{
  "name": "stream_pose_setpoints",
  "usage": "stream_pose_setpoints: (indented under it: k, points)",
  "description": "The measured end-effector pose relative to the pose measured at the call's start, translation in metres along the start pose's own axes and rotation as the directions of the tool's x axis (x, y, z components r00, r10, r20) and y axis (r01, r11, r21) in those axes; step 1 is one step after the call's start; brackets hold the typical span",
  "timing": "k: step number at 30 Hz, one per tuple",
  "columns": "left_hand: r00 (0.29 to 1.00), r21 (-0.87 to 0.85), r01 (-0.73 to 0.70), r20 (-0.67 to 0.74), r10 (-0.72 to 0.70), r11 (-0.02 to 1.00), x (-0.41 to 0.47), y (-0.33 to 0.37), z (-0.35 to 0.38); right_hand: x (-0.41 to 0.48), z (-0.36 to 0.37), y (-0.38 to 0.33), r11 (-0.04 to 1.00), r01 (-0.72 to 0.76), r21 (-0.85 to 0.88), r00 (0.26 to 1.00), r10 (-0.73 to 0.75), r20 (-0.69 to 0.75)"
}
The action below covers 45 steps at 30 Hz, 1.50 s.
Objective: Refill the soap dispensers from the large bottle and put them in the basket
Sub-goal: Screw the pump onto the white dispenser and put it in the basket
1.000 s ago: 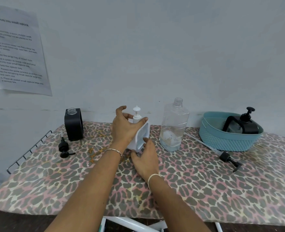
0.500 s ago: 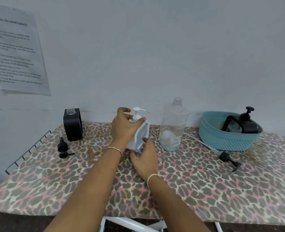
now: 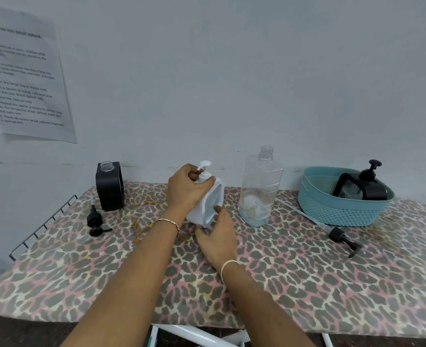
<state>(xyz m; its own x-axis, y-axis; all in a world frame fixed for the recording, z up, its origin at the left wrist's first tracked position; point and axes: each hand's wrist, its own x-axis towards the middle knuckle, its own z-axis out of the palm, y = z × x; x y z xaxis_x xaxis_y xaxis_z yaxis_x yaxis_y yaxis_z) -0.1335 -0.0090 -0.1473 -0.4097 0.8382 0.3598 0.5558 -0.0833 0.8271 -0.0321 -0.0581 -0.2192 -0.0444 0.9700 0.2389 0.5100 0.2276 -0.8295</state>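
While left hand (image 3: pixel 188 190) curls round white pump collar (image 3: pixel 204 176), probably screwing, right hand (image 3: pixel 218 237) clasps white square plastic dispenser (image 3: pixel 200 211), 9 o'clock of clear large bottle (image 3: pixel 259 189); brace base, twist squarely.

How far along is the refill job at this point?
Done: one capped black dispenser sits in the basket. In hand: the left hand grips the pump collar of the white dispenser while the right hand holds its base. Left: the open black dispenser at far left, its loose pump beside it, then both into the basket. The large bottle looks nearly empty.
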Motion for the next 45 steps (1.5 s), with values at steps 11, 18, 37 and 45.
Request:
stream_pose_setpoints:
  k: [11,18,37,45]
  points:
    - [1.0,0.028,0.005,-0.031,-0.005,1.0,-0.003,0.003,0.003,0.0,0.002,0.001,1.0,-0.001,0.025,1.0,0.001,-0.01]
    - [0.99,0.157,0.04,-0.138,-0.018,0.987,-0.013,0.02,0.007,0.0,0.003,-0.002,0.984,-0.058,0.169,0.997,0.067,-0.05]
    - [0.972,-0.06,-0.026,0.233,0.039,0.998,-0.013,0.01,-0.014,0.0,-0.006,-0.001,0.982,-0.097,0.165,0.992,0.11,-0.069]
    - [0.994,-0.081,-0.025,0.107,0.034,0.996,-0.022,0.008,-0.001,0.001,-0.002,0.002,0.983,-0.066,0.172,0.994,0.08,-0.074]
